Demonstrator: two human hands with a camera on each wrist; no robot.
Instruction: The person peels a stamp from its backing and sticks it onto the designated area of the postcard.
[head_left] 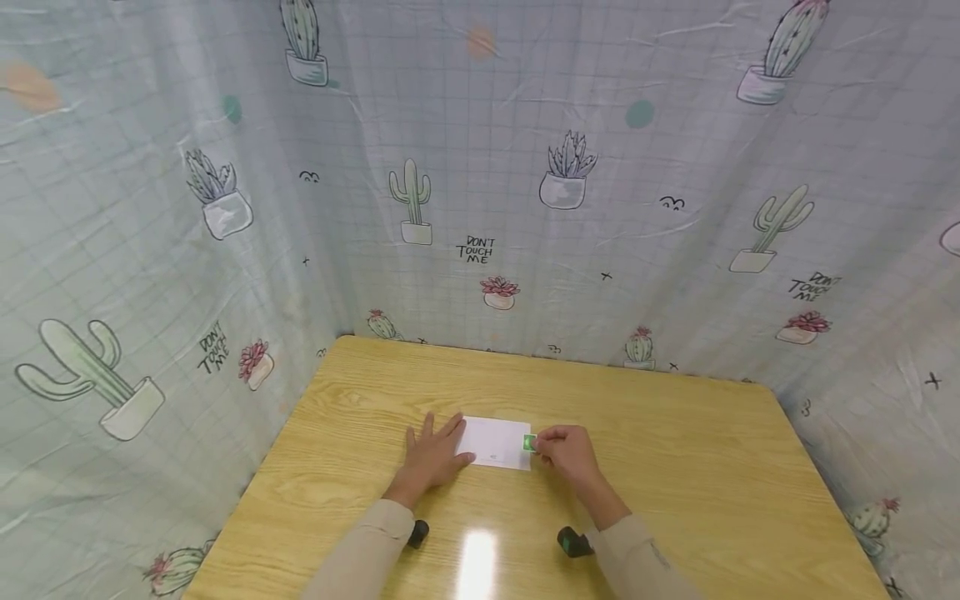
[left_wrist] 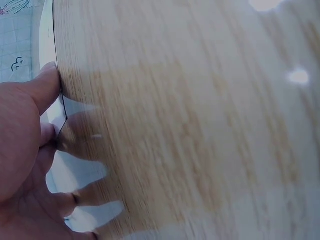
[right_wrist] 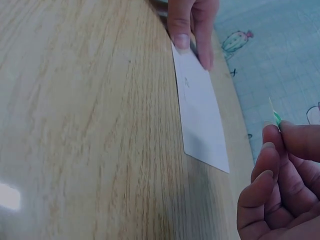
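Note:
A white envelope [head_left: 495, 442] lies flat on the table, its long side running left to right. My left hand [head_left: 431, 454] rests spread on the table at its left end, with thumb and forefinger on the paper's edge. The left wrist view shows this thumb [left_wrist: 46, 87] from the side, fingers straight. At the envelope's right end my right hand [head_left: 572, 454] pinches a small green stamp [head_left: 529, 442] with a pale border between thumb and forefinger. In the right wrist view the stamp [right_wrist: 277, 118] is seen nearly edge-on, held above the tabletop.
The wooden table [head_left: 675, 467] reaches back to a curtain [head_left: 525, 183] printed with cacti, which also hangs along both sides. Black wrist cameras [head_left: 573, 542] sit by both sleeves. Bright light reflects off the table's near part.

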